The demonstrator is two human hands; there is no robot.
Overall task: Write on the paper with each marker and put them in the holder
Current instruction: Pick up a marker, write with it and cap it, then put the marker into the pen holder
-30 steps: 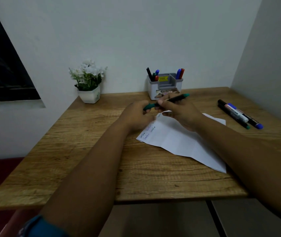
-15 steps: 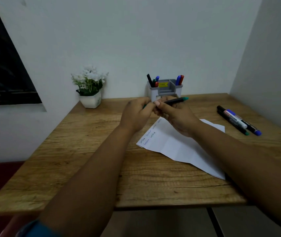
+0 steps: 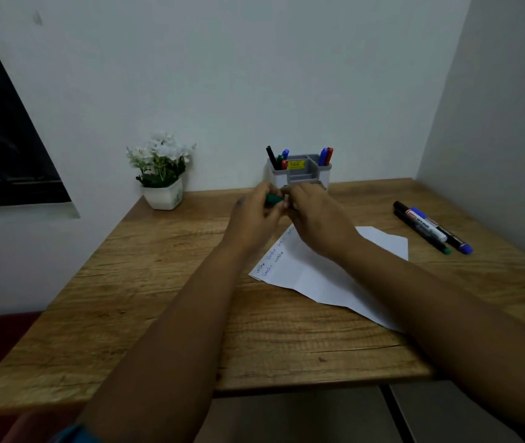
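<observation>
My left hand [image 3: 254,215] and my right hand [image 3: 315,219] meet just in front of the grey and white holder [image 3: 299,177] at the back of the table. Between their fingertips sits a green marker [image 3: 272,199]. Only its green end shows, pinched in my left fingers. My right hand covers the rest of the marker, so I cannot tell whether cap and body are joined. The holder has several markers standing in its left and right compartments. A creased white paper [image 3: 318,276] with handwriting near its left edge lies under my right wrist.
Three markers [image 3: 430,228] lie side by side on the wooden table [image 3: 159,282] at the right, near the side wall. A small white pot of white flowers [image 3: 163,180] stands at the back left. The table's front edge is below my forearms.
My hands have drawn closer together and moved a little toward the holder. The marker's body, which stuck out to the right before, is now hidden behind my right hand.
</observation>
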